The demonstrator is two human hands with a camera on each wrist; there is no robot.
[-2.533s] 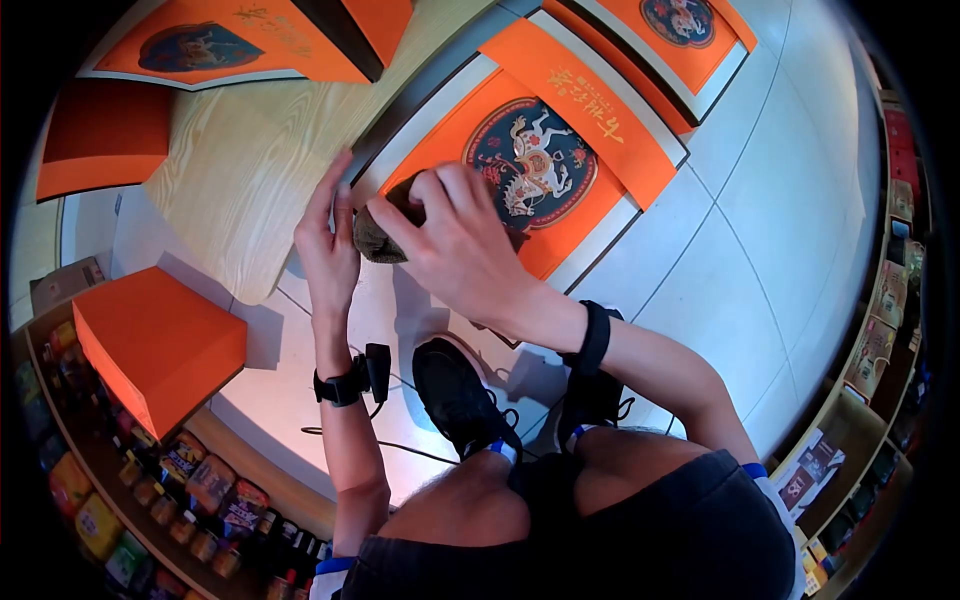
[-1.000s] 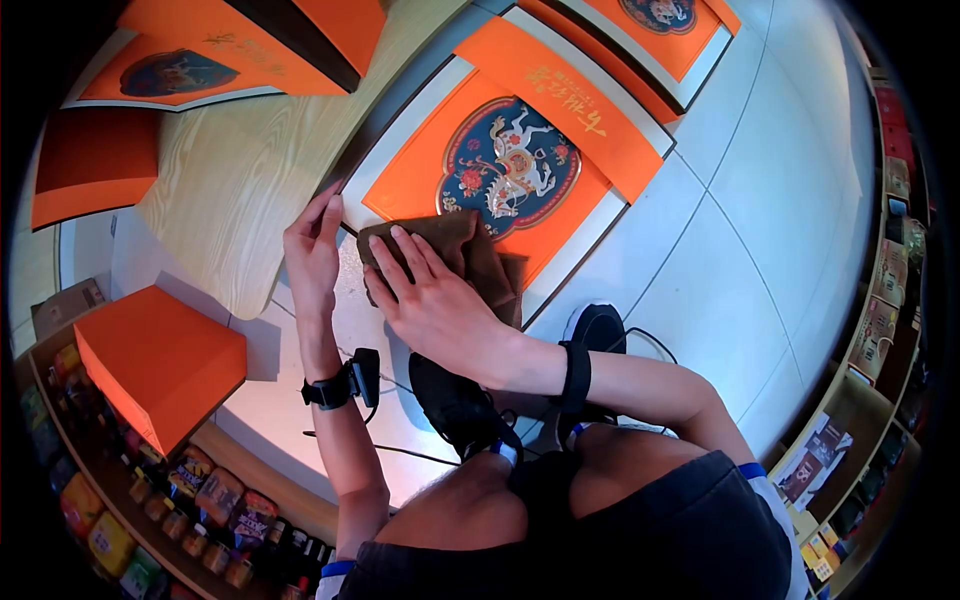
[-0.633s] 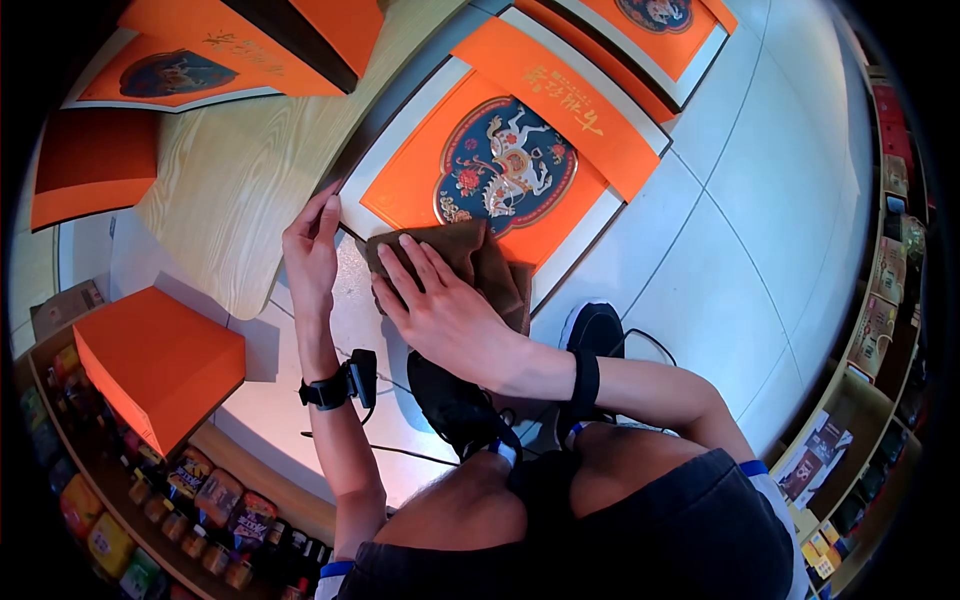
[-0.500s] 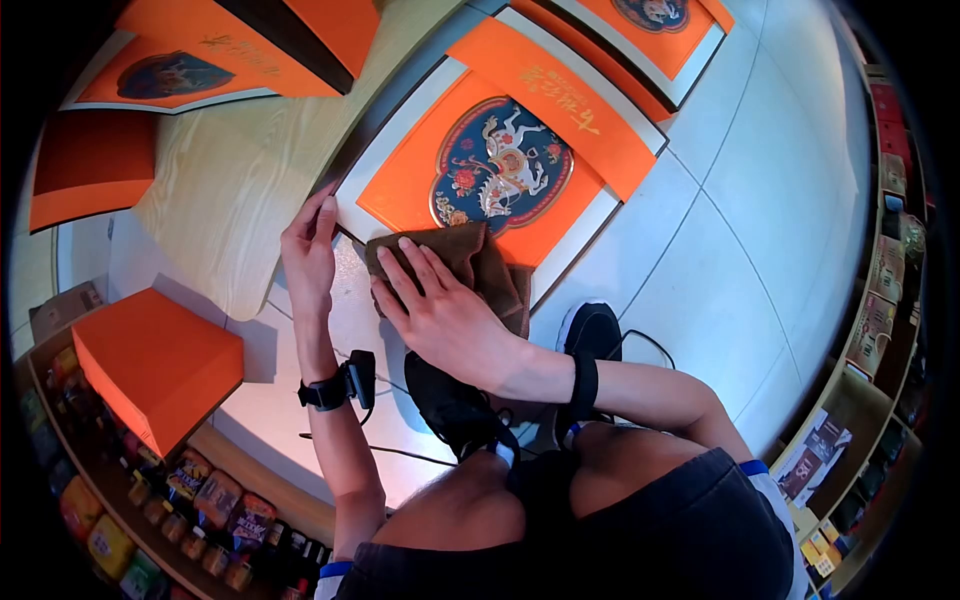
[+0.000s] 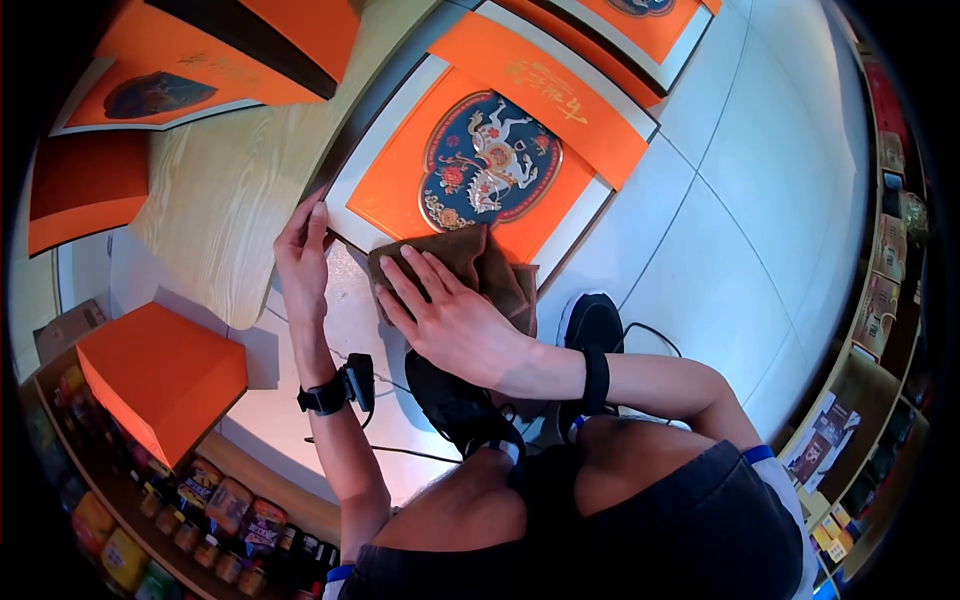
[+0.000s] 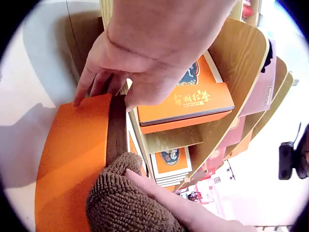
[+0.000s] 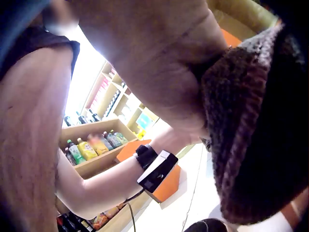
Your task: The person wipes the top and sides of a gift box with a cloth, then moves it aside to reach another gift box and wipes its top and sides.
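An orange gift box (image 5: 395,175) with a blue horse medallion (image 5: 490,160) lies tilted in the middle of the head view. My left hand (image 5: 303,265) pinches its left corner. The left wrist view shows fingers on the orange side (image 6: 72,145) and the thumb across the dark edge (image 6: 117,130). A folded brown cloth (image 5: 505,285) covers the box's near edge. Over this cloth, my right hand (image 5: 460,330) lies with fingers extended, pressing it against the box. Cloth (image 7: 241,111) hangs past the palm in the right wrist view, hiding the fingertips.
A pale wooden table (image 5: 235,190) at left bears more orange boxes (image 5: 160,95). Another orange box (image 5: 165,375) sits by the low shelf of packaged goods (image 5: 225,505). A second gift box (image 5: 640,40) lies beyond mine. Shelving (image 5: 860,380) curves along the right.
The right hand has gone from gripping the bunched cloth to lying flat over it along the near edge. The left fingers have closed on the box's corner. The head view has shifted slightly.
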